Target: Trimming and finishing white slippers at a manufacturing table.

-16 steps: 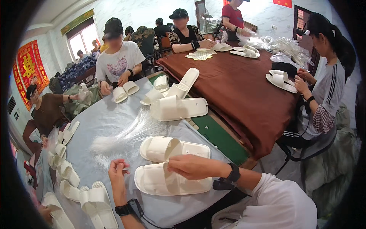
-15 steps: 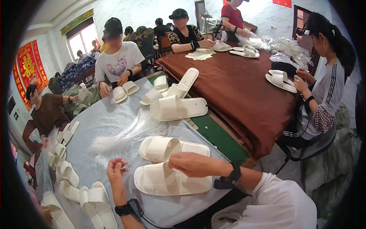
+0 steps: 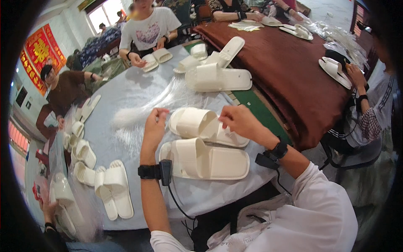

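A pair of cream slippers lies in front of me, toes to the left: the far slipper and the near slipper. My right hand is above the far slipper's footbed, just right of its strap, fingers bent and pinched together. My left hand is raised left of that slipper's toe, with the fingers curled toward the thumb. Whatever either hand's fingertips hold is too small to make out. Beyond my left hand spreads a bundle of thin, clear strands on the pale blue cloth.
More cream slippers are stacked at the far side, and another pair sits at the left. A person handles slippers across the table. A brown-covered table adjoins on the right. Cables hang from my wrist bands.
My view has shifted, so the table sits differently. My right hand has lifted from the near slipper's strap to over the far slipper. My left hand has moved closer to the far slipper's toe.
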Action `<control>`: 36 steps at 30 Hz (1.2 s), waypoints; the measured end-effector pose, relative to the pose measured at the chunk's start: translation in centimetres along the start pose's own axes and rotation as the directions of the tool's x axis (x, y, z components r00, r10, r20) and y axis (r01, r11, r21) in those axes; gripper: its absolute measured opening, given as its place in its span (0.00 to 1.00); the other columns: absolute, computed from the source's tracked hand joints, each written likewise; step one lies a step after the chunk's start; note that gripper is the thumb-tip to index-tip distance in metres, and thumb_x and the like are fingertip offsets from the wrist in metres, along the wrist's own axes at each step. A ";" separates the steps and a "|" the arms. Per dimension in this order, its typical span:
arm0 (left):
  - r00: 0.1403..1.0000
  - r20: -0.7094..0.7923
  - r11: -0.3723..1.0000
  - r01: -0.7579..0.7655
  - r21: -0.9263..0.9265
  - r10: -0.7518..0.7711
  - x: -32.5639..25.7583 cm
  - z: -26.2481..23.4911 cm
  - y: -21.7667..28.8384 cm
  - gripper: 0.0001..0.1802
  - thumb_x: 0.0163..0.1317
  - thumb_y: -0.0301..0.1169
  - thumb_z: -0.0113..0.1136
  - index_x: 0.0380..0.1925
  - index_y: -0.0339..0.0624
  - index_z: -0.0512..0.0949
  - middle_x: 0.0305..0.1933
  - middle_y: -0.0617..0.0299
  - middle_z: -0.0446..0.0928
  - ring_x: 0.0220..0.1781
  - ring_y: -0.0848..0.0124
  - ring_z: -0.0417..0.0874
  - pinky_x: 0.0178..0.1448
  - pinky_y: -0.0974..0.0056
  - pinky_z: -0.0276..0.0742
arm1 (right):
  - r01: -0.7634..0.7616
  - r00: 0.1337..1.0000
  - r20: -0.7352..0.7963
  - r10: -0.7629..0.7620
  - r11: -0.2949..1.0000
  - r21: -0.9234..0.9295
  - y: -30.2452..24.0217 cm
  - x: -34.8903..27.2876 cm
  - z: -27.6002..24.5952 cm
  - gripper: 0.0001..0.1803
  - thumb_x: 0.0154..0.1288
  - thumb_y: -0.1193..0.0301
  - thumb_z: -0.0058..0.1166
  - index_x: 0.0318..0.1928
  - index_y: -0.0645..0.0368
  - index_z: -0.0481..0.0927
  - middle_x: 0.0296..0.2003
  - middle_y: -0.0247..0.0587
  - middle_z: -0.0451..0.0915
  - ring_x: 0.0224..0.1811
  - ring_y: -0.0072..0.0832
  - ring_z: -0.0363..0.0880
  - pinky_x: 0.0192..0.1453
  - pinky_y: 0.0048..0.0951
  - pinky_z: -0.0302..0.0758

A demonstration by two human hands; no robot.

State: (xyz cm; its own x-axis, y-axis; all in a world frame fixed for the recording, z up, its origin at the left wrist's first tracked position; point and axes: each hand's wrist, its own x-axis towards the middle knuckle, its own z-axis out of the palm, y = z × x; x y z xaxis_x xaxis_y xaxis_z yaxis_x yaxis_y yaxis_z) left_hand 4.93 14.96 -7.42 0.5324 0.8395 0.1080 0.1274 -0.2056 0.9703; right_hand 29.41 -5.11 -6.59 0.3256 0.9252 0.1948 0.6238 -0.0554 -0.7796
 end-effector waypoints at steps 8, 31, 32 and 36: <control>0.987 0.152 0.961 -0.090 0.261 0.051 -1.4 1.2 -4.3 0.09 0.58 0.23 0.70 0.39 0.37 0.88 0.38 0.62 0.85 0.34 0.75 0.82 0.38 0.68 0.78 | 0.181 0.983 0.057 -0.173 0.963 -0.198 0.1 1.9 5.9 0.11 0.56 0.67 0.62 0.37 0.60 0.89 0.31 0.58 0.85 0.35 0.55 0.85 0.44 0.47 0.81; 0.970 0.237 0.993 -0.023 -0.115 0.050 -1.8 1.6 -5.5 0.09 0.62 0.19 0.69 0.42 0.32 0.88 0.45 0.64 0.82 0.43 0.73 0.84 0.47 0.68 0.82 | -0.090 0.994 0.063 0.089 0.996 0.003 -0.2 3.0 8.7 0.13 0.59 0.65 0.65 0.41 0.59 0.89 0.40 0.57 0.87 0.45 0.55 0.86 0.51 0.47 0.81; 0.970 0.236 0.993 -0.024 -0.114 0.051 -1.8 1.6 -5.4 0.09 0.62 0.19 0.69 0.42 0.32 0.88 0.45 0.64 0.82 0.43 0.73 0.84 0.47 0.68 0.82 | -0.088 0.994 0.063 0.088 0.996 0.003 -0.2 3.0 8.8 0.13 0.59 0.65 0.65 0.41 0.59 0.89 0.40 0.57 0.87 0.45 0.55 0.86 0.51 0.47 0.81; 0.968 0.249 0.992 0.001 -0.129 0.032 -2.0 1.9 -4.5 0.08 0.64 0.22 0.69 0.42 0.34 0.88 0.44 0.64 0.81 0.42 0.74 0.84 0.45 0.70 0.81 | -0.022 1.000 0.017 0.023 0.999 -0.029 0.7 3.0 9.3 0.13 0.58 0.68 0.63 0.41 0.62 0.88 0.39 0.59 0.86 0.44 0.54 0.86 0.50 0.47 0.81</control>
State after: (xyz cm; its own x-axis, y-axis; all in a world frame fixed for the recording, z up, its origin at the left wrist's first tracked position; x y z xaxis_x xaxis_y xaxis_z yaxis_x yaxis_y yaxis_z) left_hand 4.86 13.22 -12.41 0.7281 0.6807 0.0812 0.0186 -0.1381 0.9902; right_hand 24.20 1.14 -12.12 0.3274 0.9301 0.1667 0.6370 -0.0869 -0.7660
